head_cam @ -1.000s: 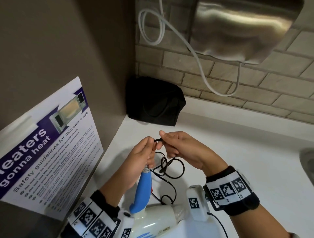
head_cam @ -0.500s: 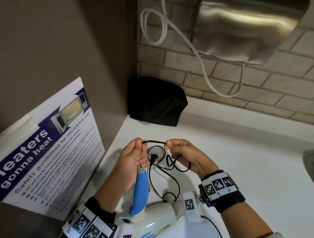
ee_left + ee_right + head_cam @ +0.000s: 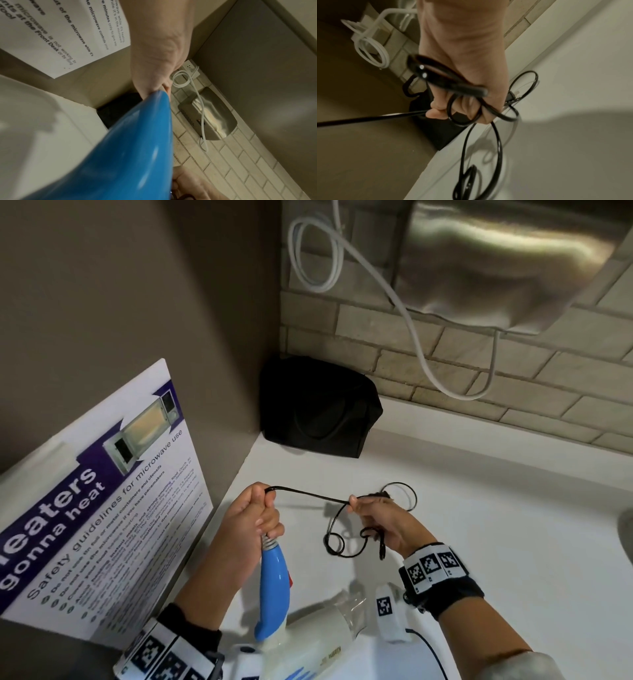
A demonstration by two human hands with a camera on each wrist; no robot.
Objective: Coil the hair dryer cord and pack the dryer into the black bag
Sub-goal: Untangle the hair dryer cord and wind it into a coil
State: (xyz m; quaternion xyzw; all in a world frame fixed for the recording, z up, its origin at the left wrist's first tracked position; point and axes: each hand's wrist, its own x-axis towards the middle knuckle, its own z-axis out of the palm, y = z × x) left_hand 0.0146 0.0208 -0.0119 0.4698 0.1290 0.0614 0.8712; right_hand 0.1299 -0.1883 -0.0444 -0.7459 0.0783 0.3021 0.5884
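Note:
A white hair dryer (image 3: 308, 635) with a blue handle (image 3: 274, 583) lies near the front of the white counter (image 3: 479, 525). My left hand (image 3: 255, 513) grips the handle's end and the black cord (image 3: 308, 495) where it leaves it; the handle (image 3: 128, 148) fills the left wrist view. A straight stretch of cord runs to my right hand (image 3: 373, 517), which pinches it and holds several loose loops (image 3: 471, 108) in its curled fingers. More loops (image 3: 337, 542) hang under it. The black bag (image 3: 318, 409) stands in the back corner of the counter.
A microwave safety poster (image 3: 102, 508) leans on the brown wall at left. On the tiled back wall hangs a steel hand dryer (image 3: 507, 261) with a white looped cable (image 3: 315, 254). A sink edge (image 3: 627, 529) shows at the far right.
My hands have drawn apart, the right one moving right, so a length of cord is now stretched straight between them. The loops shifted right with the right hand.

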